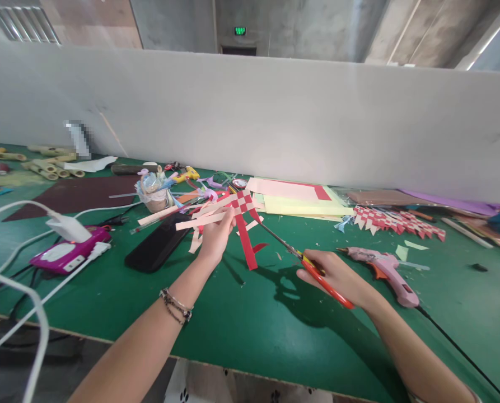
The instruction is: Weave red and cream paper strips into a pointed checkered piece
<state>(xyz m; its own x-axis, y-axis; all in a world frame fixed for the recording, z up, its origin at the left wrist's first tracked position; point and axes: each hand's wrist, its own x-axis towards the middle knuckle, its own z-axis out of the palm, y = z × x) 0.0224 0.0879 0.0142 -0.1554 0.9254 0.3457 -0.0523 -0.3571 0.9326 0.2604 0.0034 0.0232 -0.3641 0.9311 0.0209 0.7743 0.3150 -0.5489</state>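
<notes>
A woven strip mat (238, 208) is pinched by the left hand (216, 235) above the table (241, 313); scissors (304, 260) are gripped by the right hand's (337, 275) closed fingers (311, 274).

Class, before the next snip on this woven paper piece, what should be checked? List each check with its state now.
1. Left hand grips the woven paper piece: ok.
2. Right hand holds the scissors: ok.
3. Blades point at the red strips: ok.
4. Left fingers away from the blade tips: cannot tell.
5. Glue gun lies apart from the right hand: ok.
6. Phone outside the cutting path: ok.
</notes>
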